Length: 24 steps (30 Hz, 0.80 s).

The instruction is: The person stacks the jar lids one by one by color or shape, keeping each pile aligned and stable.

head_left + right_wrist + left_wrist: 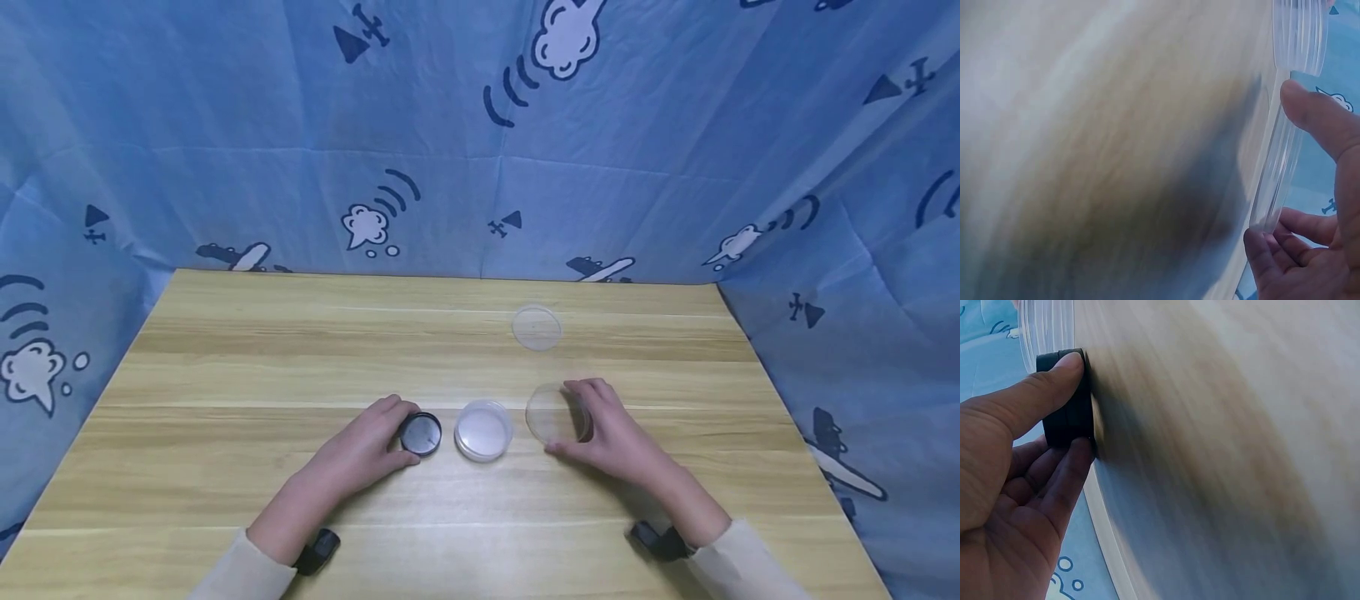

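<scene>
My left hand grips a small round black case with a glassy grey top, thumb on one side and fingers on the other. In the left wrist view, the case shows a smooth black side with a seam. To its right stands a stack of clear petri dishes, ribbed by their edges in the right wrist view. Beyond the stack, my right hand holds a clear shallow petri dish by its rim between thumb and fingertips. That dish is close over the table.
Farther back on the wooden table lies a thin clear round lid. A blue printed cloth hangs behind the table and along both sides. Black wrist cameras sit on both wrists.
</scene>
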Tool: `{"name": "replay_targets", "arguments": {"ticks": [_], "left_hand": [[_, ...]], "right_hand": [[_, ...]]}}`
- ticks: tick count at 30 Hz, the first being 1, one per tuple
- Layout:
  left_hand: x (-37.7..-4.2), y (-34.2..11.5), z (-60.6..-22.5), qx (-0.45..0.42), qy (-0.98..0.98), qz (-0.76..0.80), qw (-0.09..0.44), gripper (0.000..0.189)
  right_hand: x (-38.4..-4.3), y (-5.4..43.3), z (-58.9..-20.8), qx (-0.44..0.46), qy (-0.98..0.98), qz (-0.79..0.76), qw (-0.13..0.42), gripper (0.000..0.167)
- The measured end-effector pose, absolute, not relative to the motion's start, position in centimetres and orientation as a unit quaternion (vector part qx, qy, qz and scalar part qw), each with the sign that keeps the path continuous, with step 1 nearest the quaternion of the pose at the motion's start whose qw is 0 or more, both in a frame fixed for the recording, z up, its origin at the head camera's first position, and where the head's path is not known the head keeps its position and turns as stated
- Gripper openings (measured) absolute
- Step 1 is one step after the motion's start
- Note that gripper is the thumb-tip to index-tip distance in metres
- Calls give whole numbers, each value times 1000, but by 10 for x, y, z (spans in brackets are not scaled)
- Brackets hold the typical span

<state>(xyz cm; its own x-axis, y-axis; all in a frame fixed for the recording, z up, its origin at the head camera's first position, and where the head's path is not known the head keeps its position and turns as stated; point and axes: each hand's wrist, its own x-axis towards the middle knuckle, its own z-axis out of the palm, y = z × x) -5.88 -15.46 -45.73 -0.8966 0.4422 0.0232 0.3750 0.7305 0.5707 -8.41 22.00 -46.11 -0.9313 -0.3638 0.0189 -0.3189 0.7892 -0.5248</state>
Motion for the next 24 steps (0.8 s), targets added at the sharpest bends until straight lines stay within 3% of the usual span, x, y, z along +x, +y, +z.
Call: {"name": "replay_targets", "arguments": {"ticks": [24], "left_hand": [[-59, -155, -459, 219, 929, 293, 58, 51]], "right_hand": [[-68, 221, -462, -169, 947, -267, 60, 87]]}}
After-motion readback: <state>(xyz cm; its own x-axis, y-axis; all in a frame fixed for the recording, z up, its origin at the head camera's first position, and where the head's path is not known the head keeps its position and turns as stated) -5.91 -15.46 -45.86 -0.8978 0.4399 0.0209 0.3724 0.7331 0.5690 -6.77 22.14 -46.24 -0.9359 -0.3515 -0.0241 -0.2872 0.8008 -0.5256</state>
